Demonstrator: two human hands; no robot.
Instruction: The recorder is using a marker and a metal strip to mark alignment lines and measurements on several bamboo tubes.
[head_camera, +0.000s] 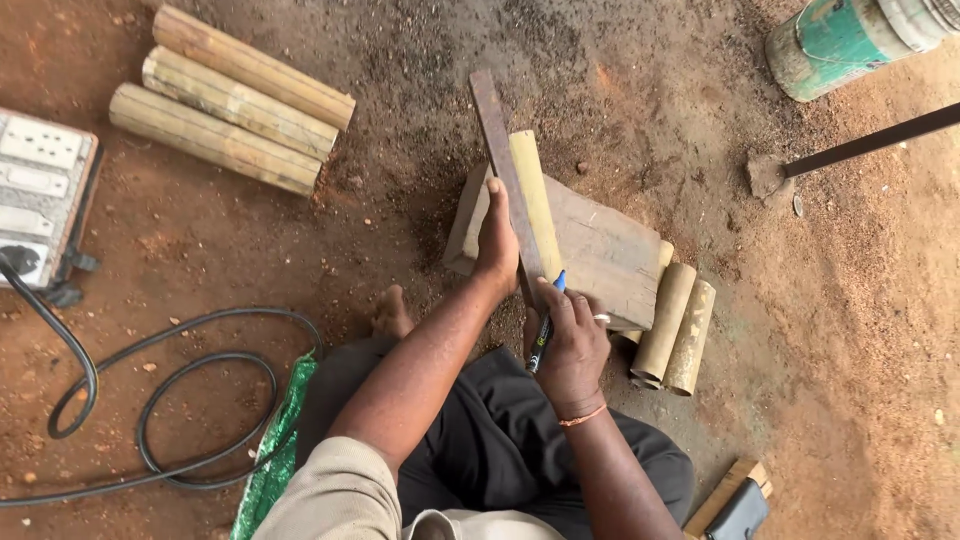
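I sit on the ground over a wooden block. A pale split bamboo strip lies lengthwise on it, with a dark flat metal bar laid along its left edge. My left hand presses down on the bar and strip. My right hand holds a blue-capped marker pen, its tip at the near end of the strip beside the bar.
Three bamboo lengths lie at upper left. Shorter bamboo pieces rest right of the block. An electrical socket box with a looping black cable sits left. A green-and-white bucket and a long-handled tool are upper right.
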